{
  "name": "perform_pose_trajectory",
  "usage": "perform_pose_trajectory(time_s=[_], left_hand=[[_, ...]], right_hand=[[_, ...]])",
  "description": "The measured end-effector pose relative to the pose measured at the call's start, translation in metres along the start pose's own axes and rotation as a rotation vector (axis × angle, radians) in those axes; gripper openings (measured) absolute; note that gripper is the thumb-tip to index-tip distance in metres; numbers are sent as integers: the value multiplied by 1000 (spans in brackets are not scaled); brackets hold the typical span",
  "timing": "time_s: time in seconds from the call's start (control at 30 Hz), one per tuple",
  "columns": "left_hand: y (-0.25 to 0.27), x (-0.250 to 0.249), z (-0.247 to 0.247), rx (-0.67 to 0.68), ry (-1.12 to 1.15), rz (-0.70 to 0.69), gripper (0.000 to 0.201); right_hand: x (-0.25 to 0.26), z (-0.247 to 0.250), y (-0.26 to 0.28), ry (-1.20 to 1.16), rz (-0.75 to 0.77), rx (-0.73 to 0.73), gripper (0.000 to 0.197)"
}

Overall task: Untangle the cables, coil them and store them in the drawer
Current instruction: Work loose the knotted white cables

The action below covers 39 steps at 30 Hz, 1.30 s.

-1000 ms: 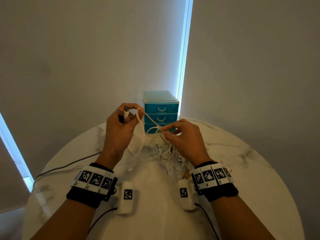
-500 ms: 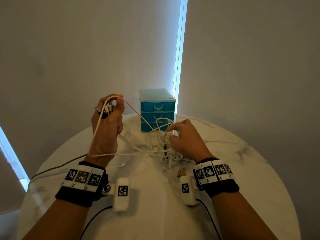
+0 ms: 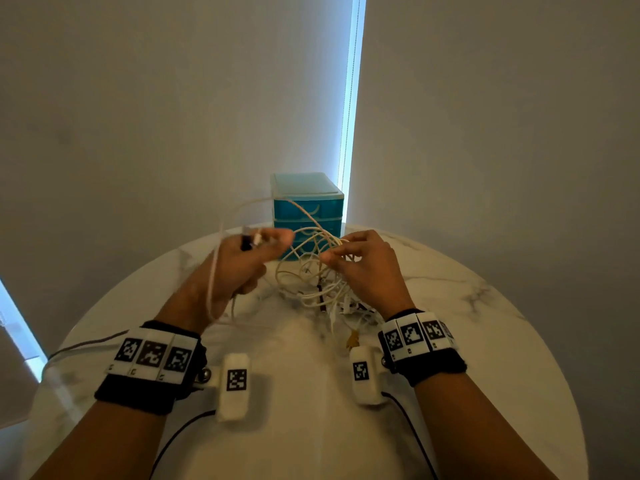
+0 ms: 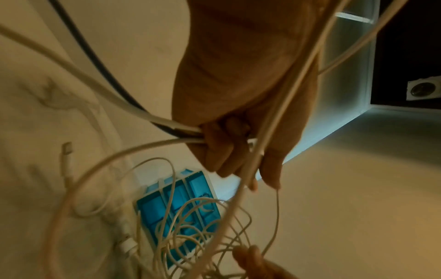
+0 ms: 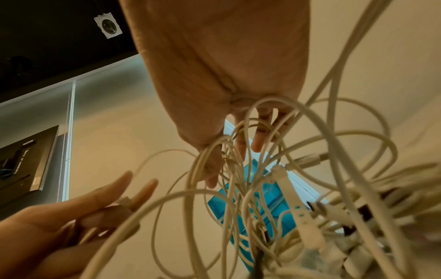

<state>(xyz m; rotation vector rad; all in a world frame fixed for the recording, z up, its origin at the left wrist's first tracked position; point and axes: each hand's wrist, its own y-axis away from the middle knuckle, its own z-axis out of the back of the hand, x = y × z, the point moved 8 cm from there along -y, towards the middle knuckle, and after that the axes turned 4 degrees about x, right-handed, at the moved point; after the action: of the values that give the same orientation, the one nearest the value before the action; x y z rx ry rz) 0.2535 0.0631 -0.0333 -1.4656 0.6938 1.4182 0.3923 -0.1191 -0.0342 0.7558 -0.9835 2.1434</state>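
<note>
A tangle of white cables (image 3: 311, 282) lies mid-table in front of a blue three-drawer unit (image 3: 306, 202), whose drawers look closed. My left hand (image 3: 265, 242) grips a white cable and a black one near their plugs (image 4: 188, 135). One long white cable (image 3: 213, 271) arcs up from that hand, in front of the drawers, and down over the wrist. My right hand (image 3: 334, 254) pinches several loops of the tangle (image 5: 229, 151) and holds them above the table. A loose white plug (image 4: 66, 154) lies on the marble.
The round marble table (image 3: 485, 341) stands against a grey wall, with the drawer unit at its far edge. A dark cable and a white one (image 3: 79, 344) run off the left table edge. Black leads (image 3: 180, 431) trail from my wrist cameras toward me.
My left hand has come down and to the right, toward the tangle, still holding the cable ends. The right hand has lifted the loops a little higher.
</note>
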Motion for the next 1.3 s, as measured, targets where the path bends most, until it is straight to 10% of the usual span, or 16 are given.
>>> perform_pose_trajectory(time_s=[0.4, 0.93, 1.07, 1.3], left_hand=[[-5, 8, -26, -83, -154, -105, 13], [9, -14, 23, -458, 260, -239, 22], [2, -8, 10, -328, 187, -224, 25], [-2, -9, 3, -241, 133, -244, 29]], right_hand=[[28, -16, 6, 107, 174, 166, 27], [-31, 26, 0, 213, -196, -87, 42], [11, 31, 6, 66, 170, -220, 41], [26, -26, 7, -33, 203, 220, 26]])
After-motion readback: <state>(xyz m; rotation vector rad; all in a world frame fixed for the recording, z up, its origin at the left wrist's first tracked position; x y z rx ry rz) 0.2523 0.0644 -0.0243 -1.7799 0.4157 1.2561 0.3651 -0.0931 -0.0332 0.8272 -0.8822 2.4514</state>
